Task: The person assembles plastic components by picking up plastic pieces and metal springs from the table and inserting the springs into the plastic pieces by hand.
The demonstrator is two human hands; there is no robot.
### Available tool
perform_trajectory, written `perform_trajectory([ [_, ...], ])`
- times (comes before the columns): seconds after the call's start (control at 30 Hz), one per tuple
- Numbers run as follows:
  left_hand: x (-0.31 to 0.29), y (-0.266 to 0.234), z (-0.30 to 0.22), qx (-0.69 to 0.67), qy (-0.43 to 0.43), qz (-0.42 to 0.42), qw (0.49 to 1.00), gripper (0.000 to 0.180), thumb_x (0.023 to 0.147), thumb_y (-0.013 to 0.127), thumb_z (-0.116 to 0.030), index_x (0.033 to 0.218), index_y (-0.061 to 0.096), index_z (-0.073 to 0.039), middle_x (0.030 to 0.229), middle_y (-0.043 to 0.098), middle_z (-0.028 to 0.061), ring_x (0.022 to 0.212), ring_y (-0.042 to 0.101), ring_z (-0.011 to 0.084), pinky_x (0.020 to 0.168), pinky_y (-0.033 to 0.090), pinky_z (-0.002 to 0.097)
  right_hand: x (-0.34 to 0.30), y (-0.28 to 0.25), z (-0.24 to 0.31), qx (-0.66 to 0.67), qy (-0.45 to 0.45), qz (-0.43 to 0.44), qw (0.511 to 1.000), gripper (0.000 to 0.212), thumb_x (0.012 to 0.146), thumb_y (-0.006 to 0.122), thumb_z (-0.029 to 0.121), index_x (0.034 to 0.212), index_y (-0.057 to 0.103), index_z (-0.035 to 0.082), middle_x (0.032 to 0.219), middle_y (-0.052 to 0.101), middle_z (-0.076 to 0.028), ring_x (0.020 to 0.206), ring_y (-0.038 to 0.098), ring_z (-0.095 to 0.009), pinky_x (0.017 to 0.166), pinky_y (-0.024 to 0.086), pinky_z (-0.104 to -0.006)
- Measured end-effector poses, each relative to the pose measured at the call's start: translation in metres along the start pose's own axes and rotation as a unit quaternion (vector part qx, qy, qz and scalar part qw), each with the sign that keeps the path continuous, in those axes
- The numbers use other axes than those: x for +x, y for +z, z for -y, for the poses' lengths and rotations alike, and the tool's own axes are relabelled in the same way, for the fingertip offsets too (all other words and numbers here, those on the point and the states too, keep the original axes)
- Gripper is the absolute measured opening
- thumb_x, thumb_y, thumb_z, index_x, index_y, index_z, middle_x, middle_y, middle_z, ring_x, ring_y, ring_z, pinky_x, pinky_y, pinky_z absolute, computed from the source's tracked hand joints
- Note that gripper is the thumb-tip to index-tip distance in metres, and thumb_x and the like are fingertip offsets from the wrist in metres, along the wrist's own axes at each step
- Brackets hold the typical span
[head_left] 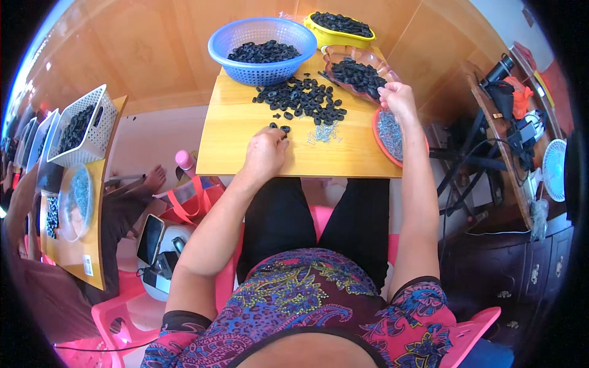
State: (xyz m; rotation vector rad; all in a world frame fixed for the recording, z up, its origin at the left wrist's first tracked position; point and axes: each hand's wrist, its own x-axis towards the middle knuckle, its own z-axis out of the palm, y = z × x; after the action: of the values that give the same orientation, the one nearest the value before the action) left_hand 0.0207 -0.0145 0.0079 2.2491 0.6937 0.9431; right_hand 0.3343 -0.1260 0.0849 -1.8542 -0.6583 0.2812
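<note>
My left hand (265, 151) rests near the table's front left, its fingers curled together on a small black part that is mostly hidden. Just past its fingertips lie a few loose black parts (286, 129). My right hand (399, 99) is over the near right edge of a translucent brownish scalloped tray (388, 72), thumb and fingers pinched. Whatever is in that pinch is too small to make out. Oblong black pieces (356, 75) fill the tray. A spread of black parts (300, 98) covers the table's middle, with a small heap of silvery screws (324, 133) at its near side.
A blue perforated basket (262, 75) and a yellow basket (339, 38), both with black parts, stand at the back. A red-rimmed dish (375, 126) of small metal pieces sits below my right wrist. At left, another person sits by a second table (98, 245) with a white basket (105, 122).
</note>
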Motion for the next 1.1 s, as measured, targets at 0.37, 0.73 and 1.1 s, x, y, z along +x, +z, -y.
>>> perform_trajectory([
  [0.37,0.006,0.010,0.023,0.118,0.030,-0.039,0.992,0.026,0.065,0.069,-0.011,0.089,0.068,-0.002,0.082,0.058,0.0171,0.083,0.055,0.0338,0.075,0.046,0.0415,-0.119,0.038,-0.027,-0.279,-0.171,0.091,0.941,0.024,0.076,0.067,0.010,0.097,0.065,-0.001,0.084,0.066,-0.017,0.077,0.064,-0.028,0.071,0.050,-0.0347],
  [0.73,0.010,0.030,0.016,0.163,0.036,-0.047,0.985,0.020,0.067,0.068,-0.019,0.086,0.072,-0.013,0.087,0.056,0.0100,0.087,0.051,0.0290,0.074,0.040,0.0420,-0.120,0.065,-0.061,-0.315,-0.207,0.031,0.926,0.017,0.078,0.065,0.014,0.091,0.064,0.004,0.091,0.059,-0.018,0.087,0.058,-0.036,0.077,0.046,-0.0424],
  [1.1,0.011,0.031,0.013,0.146,0.057,-0.044,0.987,0.017,0.067,0.071,-0.011,0.084,0.072,-0.012,0.091,0.057,0.0070,0.091,0.052,0.0282,0.077,0.039,0.0405,-0.124,0.071,-0.059,-0.298,-0.213,-0.006,0.931,0.009,0.079,0.063,0.013,0.086,0.064,0.006,0.088,0.058,-0.015,0.084,0.058,-0.034,0.072,0.047,-0.0431],
])
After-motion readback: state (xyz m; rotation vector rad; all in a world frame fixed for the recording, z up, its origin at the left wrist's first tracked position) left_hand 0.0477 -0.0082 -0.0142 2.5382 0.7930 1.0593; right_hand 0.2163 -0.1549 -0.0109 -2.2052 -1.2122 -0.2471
